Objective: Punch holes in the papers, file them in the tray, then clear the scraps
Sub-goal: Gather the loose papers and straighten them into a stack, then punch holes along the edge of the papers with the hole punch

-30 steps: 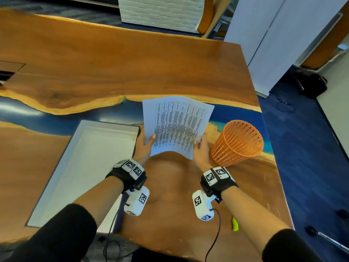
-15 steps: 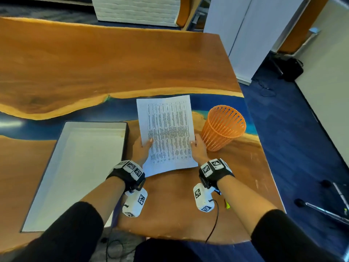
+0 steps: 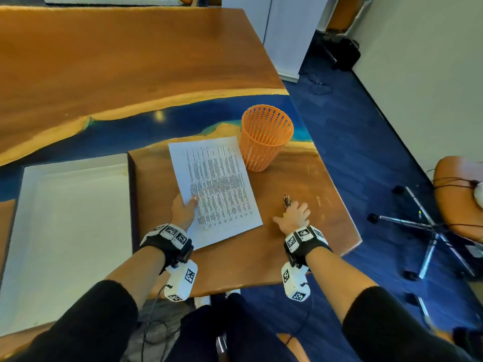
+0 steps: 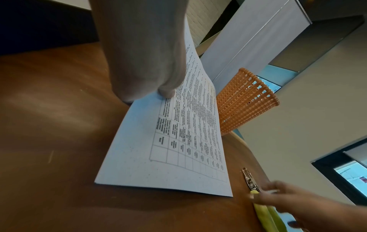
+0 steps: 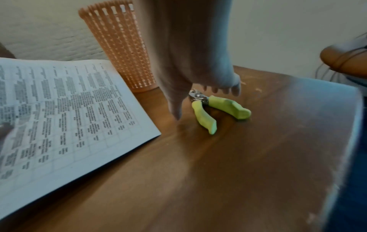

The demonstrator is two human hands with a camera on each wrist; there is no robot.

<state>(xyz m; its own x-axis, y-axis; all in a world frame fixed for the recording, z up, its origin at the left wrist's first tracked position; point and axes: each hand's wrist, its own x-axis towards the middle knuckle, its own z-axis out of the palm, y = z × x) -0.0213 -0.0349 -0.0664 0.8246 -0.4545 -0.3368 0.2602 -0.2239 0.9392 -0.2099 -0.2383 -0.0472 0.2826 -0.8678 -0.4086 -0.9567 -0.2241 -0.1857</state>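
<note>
A stack of printed papers lies on the wooden table, its left edge slightly raised. My left hand pinches that edge, thumb on top of the sheet. A hand punch with yellow-green handles and a metal head lies on the table right of the papers. My right hand hovers over it with fingers spread downward, not closed on it. The white tray sits at the left and holds no papers.
An orange mesh basket stands upright just behind the papers' far right corner. The table's right edge and front edge are close to my right hand. An office chair stands on the blue floor to the right.
The papers went from held up in both hands to lying on the table. My right hand let go and moved right, over the punch. The left hand kept its hold.
</note>
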